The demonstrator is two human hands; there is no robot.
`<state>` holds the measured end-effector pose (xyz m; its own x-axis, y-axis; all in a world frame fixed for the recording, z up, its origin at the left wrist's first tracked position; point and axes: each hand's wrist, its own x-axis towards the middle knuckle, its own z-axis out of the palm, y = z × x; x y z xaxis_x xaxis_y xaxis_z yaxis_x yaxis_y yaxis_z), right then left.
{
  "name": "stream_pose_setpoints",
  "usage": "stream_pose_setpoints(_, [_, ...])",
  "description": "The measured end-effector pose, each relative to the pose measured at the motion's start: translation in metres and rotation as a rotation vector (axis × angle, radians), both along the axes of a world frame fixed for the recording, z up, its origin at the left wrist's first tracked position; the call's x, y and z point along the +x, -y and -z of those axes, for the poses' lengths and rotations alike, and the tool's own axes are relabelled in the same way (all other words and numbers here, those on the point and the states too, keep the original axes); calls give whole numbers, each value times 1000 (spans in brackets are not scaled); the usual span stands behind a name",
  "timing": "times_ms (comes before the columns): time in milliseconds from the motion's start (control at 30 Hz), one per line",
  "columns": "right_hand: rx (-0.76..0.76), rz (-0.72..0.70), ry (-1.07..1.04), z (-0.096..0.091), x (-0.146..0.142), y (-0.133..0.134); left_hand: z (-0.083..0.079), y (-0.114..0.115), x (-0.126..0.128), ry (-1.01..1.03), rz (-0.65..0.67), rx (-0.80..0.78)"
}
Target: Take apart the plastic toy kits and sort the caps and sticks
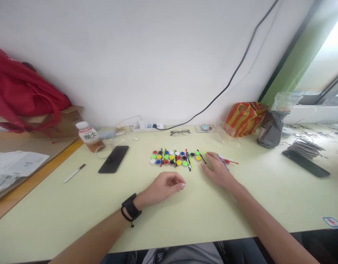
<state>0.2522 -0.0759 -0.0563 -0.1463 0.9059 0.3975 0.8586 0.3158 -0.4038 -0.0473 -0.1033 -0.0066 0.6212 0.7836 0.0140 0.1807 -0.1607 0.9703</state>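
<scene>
Right hand (217, 170) beside coloured caps (174, 158), bottle (89, 136) labelled 炭仌

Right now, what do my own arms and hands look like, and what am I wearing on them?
Both forearms are bare, no sleeves in view. By the left hand, the wrist carries a black watch and a thin black cord. The right hand shows no ring, band or glove.

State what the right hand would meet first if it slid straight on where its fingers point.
Probably the thin black stick just beyond the right hand, though depth is unclear.
</scene>
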Motion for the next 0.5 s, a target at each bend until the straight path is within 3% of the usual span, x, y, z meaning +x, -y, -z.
stream_pose_setpoints(500, [207, 56, -279, -18, -2, 2, 1, 0, -2, -13, 9, -13])
